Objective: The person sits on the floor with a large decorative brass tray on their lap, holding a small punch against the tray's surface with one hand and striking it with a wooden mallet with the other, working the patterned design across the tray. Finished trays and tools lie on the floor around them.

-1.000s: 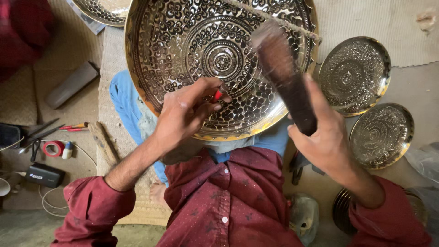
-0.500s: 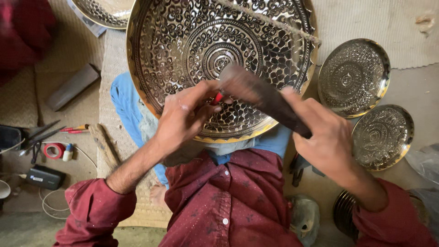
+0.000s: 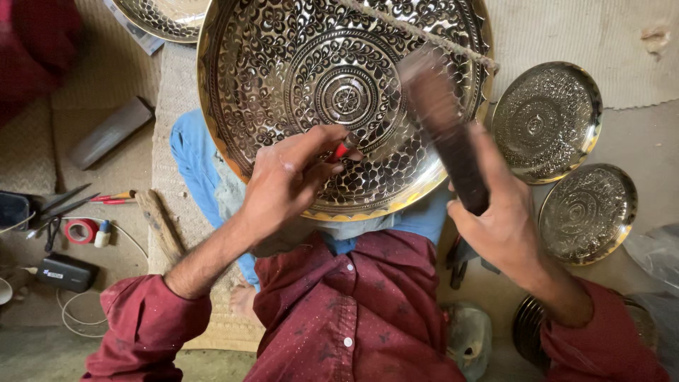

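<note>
A large engraved brass tray (image 3: 283, 78) with floral patterns leans across my lap. My left hand (image 3: 286, 180) pinches a small red-handled chisel (image 3: 342, 150) whose tip rests on the tray's lower inner band. Gripped in my right hand (image 3: 498, 219) is a dark wooden mallet (image 3: 444, 127), raised and blurred over the tray's right side, above the chisel. A thin cord (image 3: 417, 32) runs across the tray's upper right.
Two smaller engraved plates (image 3: 546, 122) (image 3: 588, 212) lie on the floor at right, another plate (image 3: 159, 15) at top left. Scissors, red-handled tools (image 3: 113, 198), a tape roll (image 3: 81, 230) and a black box (image 3: 67, 271) sit at left. A wooden stick (image 3: 159, 225) lies on the mat.
The mallet swung down onto the chisel half a second ago and is now lifted back up to the right. My left hand keeps the chisel in place.
</note>
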The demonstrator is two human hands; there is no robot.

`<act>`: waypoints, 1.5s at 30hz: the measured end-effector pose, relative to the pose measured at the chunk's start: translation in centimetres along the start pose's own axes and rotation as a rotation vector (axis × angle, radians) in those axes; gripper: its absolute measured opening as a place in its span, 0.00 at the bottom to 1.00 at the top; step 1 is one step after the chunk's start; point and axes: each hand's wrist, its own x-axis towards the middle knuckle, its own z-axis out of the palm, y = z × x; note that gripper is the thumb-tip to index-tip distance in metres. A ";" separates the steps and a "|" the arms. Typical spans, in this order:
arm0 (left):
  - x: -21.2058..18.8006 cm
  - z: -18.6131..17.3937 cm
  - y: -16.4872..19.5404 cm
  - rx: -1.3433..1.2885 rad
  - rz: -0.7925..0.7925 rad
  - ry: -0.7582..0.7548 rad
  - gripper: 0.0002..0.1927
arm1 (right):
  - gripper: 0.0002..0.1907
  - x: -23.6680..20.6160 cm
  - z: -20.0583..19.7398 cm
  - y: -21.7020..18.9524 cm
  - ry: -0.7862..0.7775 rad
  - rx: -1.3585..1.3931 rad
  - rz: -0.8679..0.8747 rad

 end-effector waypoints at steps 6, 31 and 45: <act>0.1 -0.1 0.6 0.020 0.020 0.009 0.21 | 0.49 0.3 -0.7 -0.5 -0.029 0.010 0.054; -1.8 -2.9 15.4 0.185 0.421 0.141 0.11 | 0.44 -7.4 15.1 8.6 0.813 0.693 0.203; 0.4 -0.1 -1.6 -0.183 0.009 0.019 0.21 | 0.25 -7.2 8.5 7.0 0.528 0.486 0.203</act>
